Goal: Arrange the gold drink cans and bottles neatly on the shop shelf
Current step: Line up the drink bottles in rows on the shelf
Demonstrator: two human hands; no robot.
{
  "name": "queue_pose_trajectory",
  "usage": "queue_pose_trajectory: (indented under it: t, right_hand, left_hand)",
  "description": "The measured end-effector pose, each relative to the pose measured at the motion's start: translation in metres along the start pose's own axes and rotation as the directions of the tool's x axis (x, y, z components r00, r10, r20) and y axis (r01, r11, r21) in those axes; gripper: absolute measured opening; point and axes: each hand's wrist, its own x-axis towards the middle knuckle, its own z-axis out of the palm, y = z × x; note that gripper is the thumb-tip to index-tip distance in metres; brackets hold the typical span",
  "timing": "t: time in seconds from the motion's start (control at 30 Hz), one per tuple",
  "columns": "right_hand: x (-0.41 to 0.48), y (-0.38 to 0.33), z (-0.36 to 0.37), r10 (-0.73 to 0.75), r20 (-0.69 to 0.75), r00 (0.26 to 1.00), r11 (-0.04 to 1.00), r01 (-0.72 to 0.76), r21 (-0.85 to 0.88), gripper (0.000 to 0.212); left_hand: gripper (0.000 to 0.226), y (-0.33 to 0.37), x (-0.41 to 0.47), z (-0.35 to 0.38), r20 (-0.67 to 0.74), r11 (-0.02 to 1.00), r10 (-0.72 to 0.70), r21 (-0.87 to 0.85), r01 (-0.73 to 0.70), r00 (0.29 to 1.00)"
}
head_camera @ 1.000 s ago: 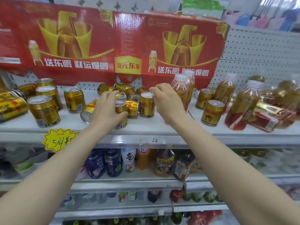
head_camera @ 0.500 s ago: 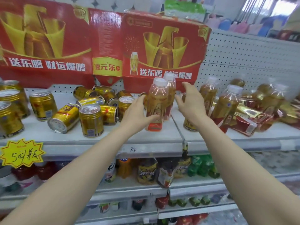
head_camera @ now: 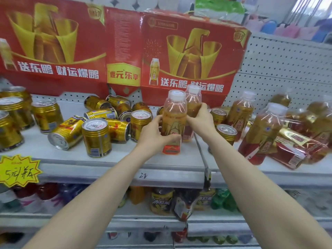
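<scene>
A clear plastic front bottle stands upright near the middle of the white metal shelf. It has a ribbed white cap, amber liquid and a glossy red-and-gold label. Just behind it and slightly to the right stands a second clear rear bottle of the same shape and cap.

The left hand grasps the front bottle from its left side, fingers curled behind it and the thumb lying across the lower label. The right hand grasps the rear bottle from the right, fingers wrapped round its waist, so the two bottles sit between the hands. Whether the front bottle's base rests on the board or is lifted a little cannot be told.

To the left, shiny gold metal cans lie in disorder. An upright ridged can with a silver pull-tab lid stands near the shelf's front edge, touching a toppled can lying on its side. Another upright gold can stands just beside the right wrist. Further right, a leaning amber bottle rests against crinkled red-and-gold packs.

A glossy red cardboard banner with gold print backs the shelf, beside white perforated pegboard. A yellow star-shaped price tag hangs at the shelf's front lip.
</scene>
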Motion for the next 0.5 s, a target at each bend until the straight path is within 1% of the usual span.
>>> queue_pose_trajectory:
  t: [0.1, 0.17, 0.3, 0.4, 0.5]
  right_hand:
    - [-0.007, -0.001, -0.002, 0.005, -0.016, 1.000, 1.000, -0.005, 0.011, 0.062]
    - [-0.019, -0.004, -0.006, 0.002, -0.044, 0.999, 1.000, -0.001, 0.007, 0.063]
    - [-0.054, -0.014, -0.024, -0.016, -0.141, 0.990, 0.997, 0.026, 0.073, 0.064]
    - [-0.088, -0.023, -0.047, -0.017, -0.221, 0.975, 0.997, 0.034, 0.074, 0.059]
    - [-0.124, -0.022, -0.075, 0.005, -0.308, 0.951, 0.998, 0.013, 0.058, 0.060]
  left_hand:
    - [0.071, 0.001, -0.007, -0.007, -0.012, 1.000, 0.009, -0.018, -0.010, 1.000]
    - [0.068, 0.004, -0.014, -0.014, -0.017, 0.999, 0.042, -0.012, -0.042, 0.999]
    - [0.066, 0.017, -0.027, -0.030, -0.028, 0.993, 0.099, -0.061, -0.101, 0.995]
    - [0.063, 0.026, -0.036, -0.038, -0.001, 0.982, 0.116, -0.148, -0.115, 0.993]
    - [0.059, 0.034, -0.048, -0.040, 0.044, 0.973, 0.134, -0.194, -0.123, 0.990]
